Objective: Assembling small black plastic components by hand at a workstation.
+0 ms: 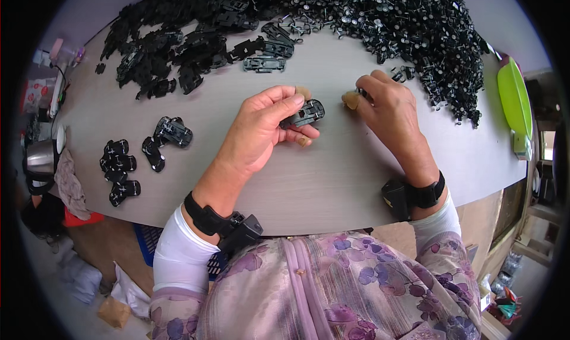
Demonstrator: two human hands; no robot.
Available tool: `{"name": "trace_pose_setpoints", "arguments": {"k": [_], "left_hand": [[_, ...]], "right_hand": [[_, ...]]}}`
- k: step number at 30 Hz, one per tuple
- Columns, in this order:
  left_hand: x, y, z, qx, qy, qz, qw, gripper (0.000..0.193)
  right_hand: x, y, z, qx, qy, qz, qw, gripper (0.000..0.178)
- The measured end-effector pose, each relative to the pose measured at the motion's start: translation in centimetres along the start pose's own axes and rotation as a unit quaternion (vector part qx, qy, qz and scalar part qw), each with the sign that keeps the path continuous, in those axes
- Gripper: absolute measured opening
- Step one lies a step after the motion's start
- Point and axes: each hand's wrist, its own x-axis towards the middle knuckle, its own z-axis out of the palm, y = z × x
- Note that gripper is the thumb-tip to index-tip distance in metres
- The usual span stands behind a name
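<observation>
Over the middle of the table my left hand (252,126) grips a black toy car chassis (311,113) between thumb and fingers, its detailed side facing up. To the right, apart from the chassis, my right hand (389,105) is closed in a pinch. A small dark piece (361,92) shows between its fingertips, mostly hidden, so its exact kind cannot be made out. Tan covers wrap some fingertips of both hands. Beyond my right hand spreads a big heap of small black wheels on metal axles (427,55).
Black chassis (196,46) lie heaped at the far left; one (264,64) rests at the heap's near edge. Several chassis with metal axles (119,162) sit at the left, near another small group (172,132). A green basin (514,97) stands at the right edge.
</observation>
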Motion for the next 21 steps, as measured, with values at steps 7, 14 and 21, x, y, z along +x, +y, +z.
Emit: {"name": "trace_pose_setpoints", "arguments": {"k": [7,14,21], "left_hand": [[0.2,0.1,-0.6,-0.065,-0.069,-0.025,0.995,0.033],[-0.4,0.3,0.4,0.007,-0.021,-0.002,1.0,0.035],[-0.1,-0.1,0.2,0.1,-0.034,-0.017,0.994,0.03]], "right_hand": [[0.0,1.4,0.2,0.057,-0.007,-0.023,0.998,0.007],[0.0,1.4,0.6,0.012,0.0,-0.007,1.0,0.014],[-0.4,-3.3,-0.4,0.282,-0.028,-0.132,0.95,0.021]]}}
